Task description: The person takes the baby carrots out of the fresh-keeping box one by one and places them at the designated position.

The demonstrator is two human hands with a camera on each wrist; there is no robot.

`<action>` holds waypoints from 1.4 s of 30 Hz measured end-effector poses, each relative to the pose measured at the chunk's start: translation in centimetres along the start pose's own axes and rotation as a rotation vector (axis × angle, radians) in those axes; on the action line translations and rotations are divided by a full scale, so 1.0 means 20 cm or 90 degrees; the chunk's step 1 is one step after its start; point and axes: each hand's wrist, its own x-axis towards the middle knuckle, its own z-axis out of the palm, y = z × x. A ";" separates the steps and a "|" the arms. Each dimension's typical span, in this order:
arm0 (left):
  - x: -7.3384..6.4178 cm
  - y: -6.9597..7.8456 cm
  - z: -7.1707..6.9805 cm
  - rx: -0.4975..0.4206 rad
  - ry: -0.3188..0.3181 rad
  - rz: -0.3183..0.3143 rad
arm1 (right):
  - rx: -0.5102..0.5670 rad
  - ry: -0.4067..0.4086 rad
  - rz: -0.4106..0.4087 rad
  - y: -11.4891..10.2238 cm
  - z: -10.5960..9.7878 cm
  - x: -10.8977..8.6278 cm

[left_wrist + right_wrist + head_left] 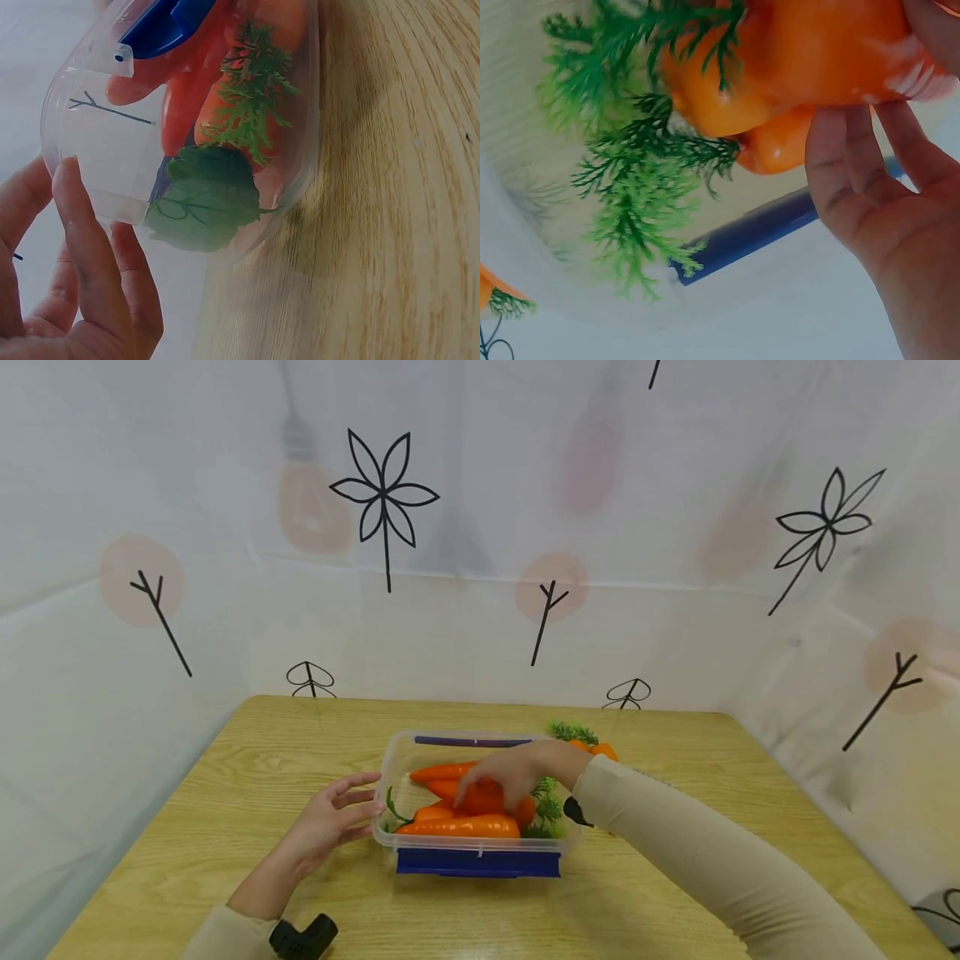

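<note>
Shiny orange carrots (459, 826), some with feathery green tops, lie in a clear plastic container (381, 814). My right hand (510, 770) reaches down into it and grips a thick orange carrot (832, 52), its fingers under the carrot and the thumb side at the upper right in the right wrist view. Another carrot (776, 146) lies just behind it. My left hand (337, 817) is at the container's left side, its fairly straight fingers touching the wall. Through that wall, the left wrist view shows green sprigs (251, 97) and a broad green leaf (202, 199).
The container has blue clip flaps (477, 863) on its front and back. Behind its right corner, more orange carrots (602, 750) with a green top (572, 732) lie on the wooden table (300, 735). A patterned white cloth (465, 635) hangs beyond the table.
</note>
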 end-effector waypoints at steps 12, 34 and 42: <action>0.00 0.00 0.00 0.002 -0.003 -0.002 | -0.036 0.131 -0.031 -0.04 -0.02 -0.03; -0.01 0.00 0.02 0.012 0.015 -0.014 | 0.118 0.400 -0.131 -0.05 0.01 -0.28; -0.01 0.00 0.02 0.017 0.022 -0.017 | 0.164 0.516 -0.119 -0.05 0.07 -0.37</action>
